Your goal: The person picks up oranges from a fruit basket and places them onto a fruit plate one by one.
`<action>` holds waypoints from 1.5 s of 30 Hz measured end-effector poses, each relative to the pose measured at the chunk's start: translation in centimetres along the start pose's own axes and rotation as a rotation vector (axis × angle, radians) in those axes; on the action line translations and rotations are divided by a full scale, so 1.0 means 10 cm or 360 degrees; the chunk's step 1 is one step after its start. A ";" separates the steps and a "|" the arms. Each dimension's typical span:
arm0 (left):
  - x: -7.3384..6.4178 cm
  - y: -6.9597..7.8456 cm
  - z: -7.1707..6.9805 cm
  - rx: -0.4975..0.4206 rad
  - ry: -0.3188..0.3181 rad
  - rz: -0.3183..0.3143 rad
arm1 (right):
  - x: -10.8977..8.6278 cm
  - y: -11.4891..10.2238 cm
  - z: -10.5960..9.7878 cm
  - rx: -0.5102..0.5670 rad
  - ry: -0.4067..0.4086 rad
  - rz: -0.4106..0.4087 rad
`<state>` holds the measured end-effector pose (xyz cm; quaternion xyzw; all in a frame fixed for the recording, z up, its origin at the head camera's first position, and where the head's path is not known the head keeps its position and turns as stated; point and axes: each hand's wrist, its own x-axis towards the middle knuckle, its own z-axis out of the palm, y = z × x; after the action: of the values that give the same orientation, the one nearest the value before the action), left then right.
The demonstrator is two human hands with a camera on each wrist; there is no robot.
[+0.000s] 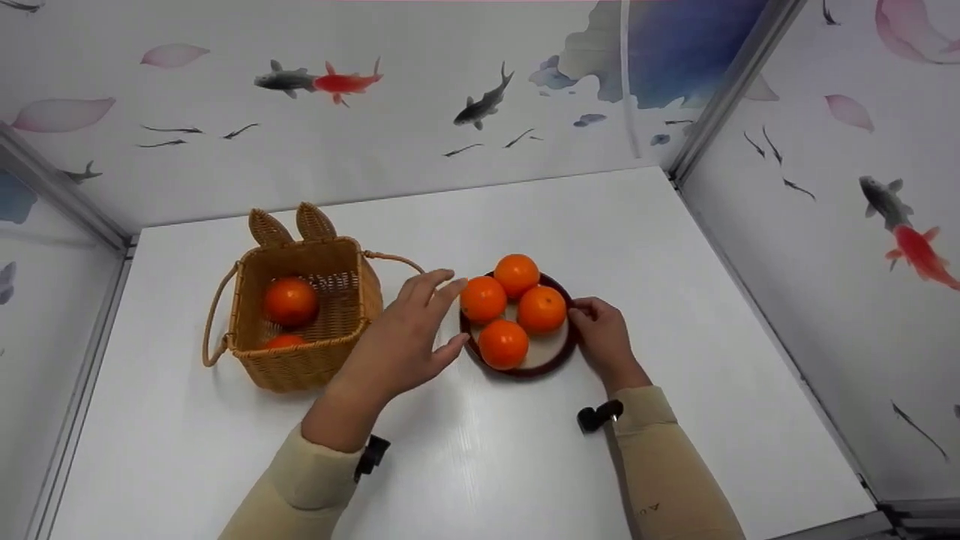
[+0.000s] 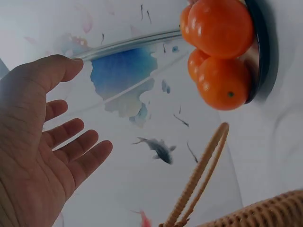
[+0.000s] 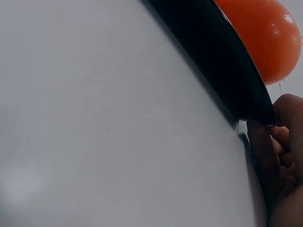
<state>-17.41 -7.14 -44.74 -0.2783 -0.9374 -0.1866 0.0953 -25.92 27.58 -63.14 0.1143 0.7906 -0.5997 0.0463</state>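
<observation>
Several oranges (image 1: 503, 344) sit together on a round plate (image 1: 551, 358) with a dark rim and a pale middle. At the plate's right edge my right hand (image 1: 606, 334) pinches the rim, thumb above and a finger (image 3: 263, 149) beneath it in the right wrist view. My left hand (image 1: 405, 341) hovers between the basket and the plate, fingers spread and holding nothing, its fingertips near the leftmost orange (image 1: 483, 299). To the left stands a wicker basket (image 1: 300, 369) with two ear shapes; an orange (image 1: 291, 302) lies inside, and another (image 1: 286, 341) is partly hidden behind the front wall.
The basket's looped handles (image 1: 217, 319) stick out at both sides, the right one close behind my left hand. White panels with painted fish (image 1: 484, 101) enclose the white table (image 1: 480, 465) at the back and sides.
</observation>
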 end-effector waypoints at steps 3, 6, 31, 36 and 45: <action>0.05 -0.05 -0.16 0.0017 -0.0011 0.0007 | 0.01 0.01 -0.02 -0.0002 0.0002 0.0012; 0.11 -0.11 -0.31 0.0028 -0.0037 0.0010 | 0.02 0.01 -0.05 -0.0017 0.0004 0.0031; 0.56 -1.22 -0.91 0.0190 -0.0539 -0.0258 | 0.00 0.00 -0.11 -0.0036 0.0017 0.0023; 0.61 -1.37 -0.97 0.0206 -0.0717 -0.0296 | -0.01 -0.01 -0.08 -0.0025 0.0030 0.0034; 0.50 -1.61 -0.79 0.0352 -0.0932 -0.0195 | -0.02 -0.01 0.01 -0.0018 0.0024 0.0011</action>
<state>-29.91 -20.43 -40.93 -0.2513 -0.9545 -0.0009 -0.1603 -25.76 27.40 -63.01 0.1212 0.7940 -0.5941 0.0431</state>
